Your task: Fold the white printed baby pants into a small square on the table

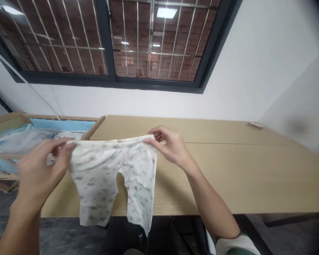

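A small pair of white baby trousers [113,177] with a faint printed pattern hangs in the air in front of me, stretched by its waistband. My left hand [41,170] pinches the left end of the waistband. At the right end, my right hand [170,145] pinches the band between thumb and fingers. The two legs dangle over the near edge of a light wooden table [241,170].
A wooden cot [13,141] with blue bedding and other cloth stands to the left of the table. A small pale object [256,124] lies at the table's far right. A white wall and a barred window [108,42] are behind. The floor below is dark.
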